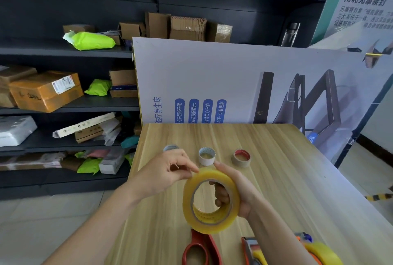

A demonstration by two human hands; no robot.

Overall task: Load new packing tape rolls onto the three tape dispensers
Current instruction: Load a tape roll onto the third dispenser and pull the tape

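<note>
A person holds a big yellow tape roll (210, 201) up in the air over the wooden desk (287, 169). The right hand (234, 192) is wrapped around the right side of the roll, with its fingers curled into the hole in the middle. The left hand (168, 171) is at the top left edge of the roll, with its thumb and first finger pinched together right on the tape. Past the roll, farther back on the desk, three empty tape cores stand in a row. The grey core (171, 148) peeks out behind the left hand, the white core (207, 156) is in the middle, and the brown core with a red inside (241, 158) is to the right. Below the roll, at the near edge of the desk, lies a red tape dispenser (202, 250). Just right of it is another dispenser (253, 251), and the right arm covers part of it. Farther right is a third dispenser, orange with yellow tape on it (319, 250). A big white sign (212, 77) leans up behind the desk. Dark shelves (70, 103) full of boxes and green bags stand to the left of the desk.
</note>
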